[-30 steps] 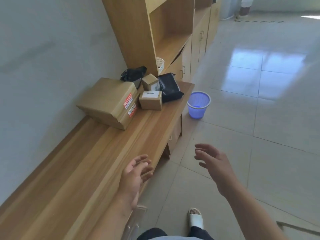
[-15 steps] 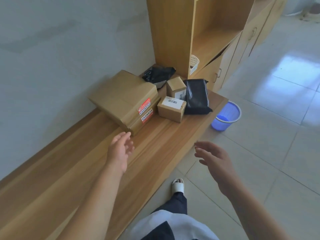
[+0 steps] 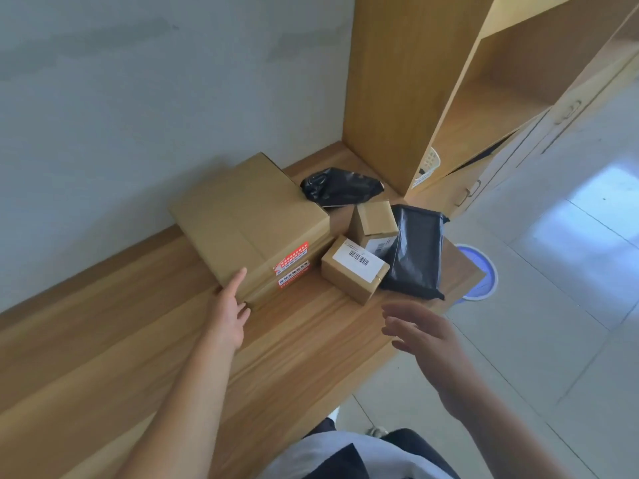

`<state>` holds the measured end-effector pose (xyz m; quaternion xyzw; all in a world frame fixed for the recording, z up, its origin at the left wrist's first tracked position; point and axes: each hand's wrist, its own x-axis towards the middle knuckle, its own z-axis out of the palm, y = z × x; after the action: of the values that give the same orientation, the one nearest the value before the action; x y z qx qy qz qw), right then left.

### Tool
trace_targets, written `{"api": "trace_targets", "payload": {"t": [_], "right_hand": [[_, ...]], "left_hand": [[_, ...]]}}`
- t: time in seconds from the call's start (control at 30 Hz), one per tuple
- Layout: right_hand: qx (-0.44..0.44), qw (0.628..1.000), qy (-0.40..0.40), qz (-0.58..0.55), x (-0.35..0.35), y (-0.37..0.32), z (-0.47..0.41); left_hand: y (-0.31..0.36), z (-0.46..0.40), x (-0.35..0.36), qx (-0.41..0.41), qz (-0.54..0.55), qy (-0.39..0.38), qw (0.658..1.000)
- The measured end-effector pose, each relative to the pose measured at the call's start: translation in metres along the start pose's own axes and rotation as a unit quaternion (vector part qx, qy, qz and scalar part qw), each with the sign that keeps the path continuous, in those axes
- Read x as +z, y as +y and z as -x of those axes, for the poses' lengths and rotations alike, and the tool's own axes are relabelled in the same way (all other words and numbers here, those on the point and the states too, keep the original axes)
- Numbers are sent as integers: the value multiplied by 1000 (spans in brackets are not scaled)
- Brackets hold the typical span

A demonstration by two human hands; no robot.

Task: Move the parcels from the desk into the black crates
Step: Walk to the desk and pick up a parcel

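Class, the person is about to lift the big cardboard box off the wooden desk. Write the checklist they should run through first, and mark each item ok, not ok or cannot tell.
1. Left hand on the large brown cardboard box with red stickers: ok, fingers touch its near corner.
2. Right hand on the box: not ok, it hovers open and apart from it.
3. Nothing stacked on the box: ok, its top is bare.
4. Neighbours free of it: cannot tell, the crumpled black plastic bag and small labelled cardboard box sit very close.
5. Black crates ready: cannot tell, none in view.
6. Floor path: the blue plastic bin stands by the desk end: not ok.
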<state>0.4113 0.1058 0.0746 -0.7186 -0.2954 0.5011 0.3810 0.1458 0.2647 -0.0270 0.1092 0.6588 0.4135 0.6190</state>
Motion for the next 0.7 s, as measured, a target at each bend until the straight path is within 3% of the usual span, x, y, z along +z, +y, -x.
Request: {"api": "trace_targets", "payload": {"t": [0.23, 0.57, 0.63, 0.7], "right_hand": [[-27, 996, -79, 35, -21, -38, -52], [-72, 970, -225, 53, -39, -43, -89], [-151, 947, -245, 144, -37, -33, -87], [-317, 876, -235, 277, -31, -26, -82]], "left_hand": [[8, 15, -4, -8, 72, 52, 996], [-16, 111, -23, 36, 173, 112, 978], [-30, 141, -23, 33, 200, 129, 971], [-45, 171, -20, 16, 226, 134, 965]]}}
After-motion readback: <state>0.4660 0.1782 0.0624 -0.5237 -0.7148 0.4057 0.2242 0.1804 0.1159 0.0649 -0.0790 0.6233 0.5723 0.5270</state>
